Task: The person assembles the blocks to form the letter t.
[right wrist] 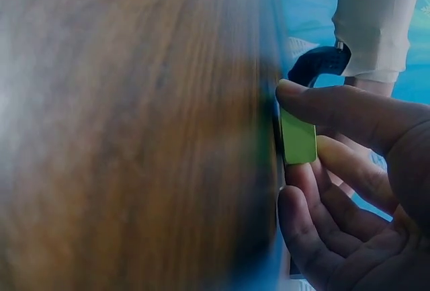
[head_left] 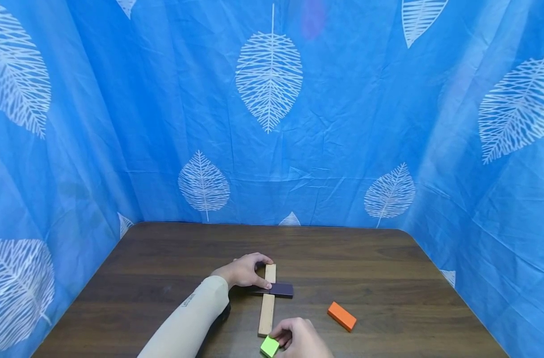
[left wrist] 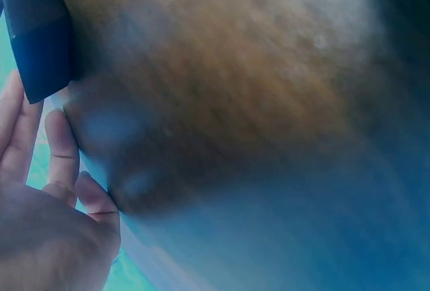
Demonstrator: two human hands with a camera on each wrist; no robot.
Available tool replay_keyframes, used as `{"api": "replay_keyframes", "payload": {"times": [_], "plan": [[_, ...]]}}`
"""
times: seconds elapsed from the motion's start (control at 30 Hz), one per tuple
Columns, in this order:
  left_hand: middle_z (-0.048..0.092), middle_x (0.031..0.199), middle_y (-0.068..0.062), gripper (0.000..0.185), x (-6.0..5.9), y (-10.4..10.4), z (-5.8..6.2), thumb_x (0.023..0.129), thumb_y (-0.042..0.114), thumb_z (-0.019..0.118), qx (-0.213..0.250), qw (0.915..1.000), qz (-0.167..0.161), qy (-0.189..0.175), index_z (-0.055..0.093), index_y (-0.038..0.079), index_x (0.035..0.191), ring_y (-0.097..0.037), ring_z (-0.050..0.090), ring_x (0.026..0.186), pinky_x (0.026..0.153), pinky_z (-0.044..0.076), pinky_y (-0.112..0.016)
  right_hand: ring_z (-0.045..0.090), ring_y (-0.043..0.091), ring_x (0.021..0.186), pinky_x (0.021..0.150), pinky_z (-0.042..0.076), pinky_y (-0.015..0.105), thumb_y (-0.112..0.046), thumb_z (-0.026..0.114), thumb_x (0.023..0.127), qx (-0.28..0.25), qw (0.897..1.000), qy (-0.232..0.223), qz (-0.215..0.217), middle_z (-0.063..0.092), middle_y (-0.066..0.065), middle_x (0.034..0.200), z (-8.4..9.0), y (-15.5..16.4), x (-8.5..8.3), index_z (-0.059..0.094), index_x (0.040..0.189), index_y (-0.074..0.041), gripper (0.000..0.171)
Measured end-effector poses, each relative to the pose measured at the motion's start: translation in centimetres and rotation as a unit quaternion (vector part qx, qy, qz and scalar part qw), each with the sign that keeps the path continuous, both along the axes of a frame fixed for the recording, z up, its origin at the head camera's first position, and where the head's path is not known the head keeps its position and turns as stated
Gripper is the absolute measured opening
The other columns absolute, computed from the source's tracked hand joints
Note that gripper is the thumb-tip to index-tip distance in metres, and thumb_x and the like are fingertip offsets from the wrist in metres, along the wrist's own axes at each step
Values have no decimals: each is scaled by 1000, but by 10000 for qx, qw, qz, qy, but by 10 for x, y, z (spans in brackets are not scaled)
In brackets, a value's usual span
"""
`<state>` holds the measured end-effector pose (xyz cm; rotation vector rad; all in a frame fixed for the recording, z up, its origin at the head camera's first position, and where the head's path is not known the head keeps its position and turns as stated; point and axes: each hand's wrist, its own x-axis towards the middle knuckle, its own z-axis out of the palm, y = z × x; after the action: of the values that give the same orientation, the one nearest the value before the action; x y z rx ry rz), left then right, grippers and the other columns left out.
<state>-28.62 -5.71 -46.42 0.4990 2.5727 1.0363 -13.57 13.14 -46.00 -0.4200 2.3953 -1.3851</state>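
A dark brown wood-grained table (head_left: 164, 263) is surrounded by a blue curtain (head_left: 343, 124) printed with white leaves, and on it are seen a pale natural-wood strip (head_left: 267, 308), a dark navy block (head_left: 278, 290), an orange block (head_left: 342, 316) and a lime-green block (head_left: 269, 346), beside a beige sleeve (head_left: 187, 323).

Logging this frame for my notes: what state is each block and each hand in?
natural wood plank: flat on the table.
dark block: lying across the plank, held by the left hand.
green block: pinched by the right hand.
orange block: flat, untouched.
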Motion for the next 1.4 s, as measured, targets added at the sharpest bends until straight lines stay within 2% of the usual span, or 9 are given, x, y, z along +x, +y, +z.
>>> {"api": "replay_keyframes", "payload": {"times": [0.17,0.33,0.47,0.67,0.9,1.4], "plan": [[53,133,-2,63,0,0,0,68,39,84,-32,10000,-50,-25,57,26,124,-26,49,120,100,40,-53,56,5,64,57,47,19,5,77,67,48,10000,-64,-32,66,-1,74,2,1,0,71,86,-3,21],[53,133,-1,63,0,-1,1,68,39,84,1,10000,-48,-44,57,27,123,-26,49,120,100,40,-53,57,8,66,58,48,19,2,80,67,78,9997,-216,-49,67,1,76,3,1,0,71,86,-3,22],[53,133,-1,62,0,-1,1,68,38,83,21,9999,-109,-70,57,26,124,-26,49,120,99,41,-52,58,6,67,59,49,19,1,80,67,16,9999,-133,39,68,1,77,2,-1,0,71,87,-2,22],[53,134,-2,63,0,-1,1,68,39,83,-21,10000,-66,-9,57,26,123,-27,48,122,101,37,-56,60,3,66,59,50,18,0,80,67,-48,9999,96,12,69,1,77,1,-5,2,71,86,-3,21],[52,135,-1,63,1,-2,1,68,42,83,-101,9999,-18,-7,57,28,123,-27,47,124,101,37,-57,61,10,69,61,53,24,2,79,69,197,9994,-280,-98,69,1,78,3,-9,-1,72,85,-6,19],[53,133,-1,63,1,-2,3,69,38,83,68,9998,-189,-93,57,25,125,-26,49,120,100,41,-52,61,11,69,62,53,27,4,78,66,266,9992,-254,-165,69,0,78,1,-5,0,71,84,-7,22]]}}
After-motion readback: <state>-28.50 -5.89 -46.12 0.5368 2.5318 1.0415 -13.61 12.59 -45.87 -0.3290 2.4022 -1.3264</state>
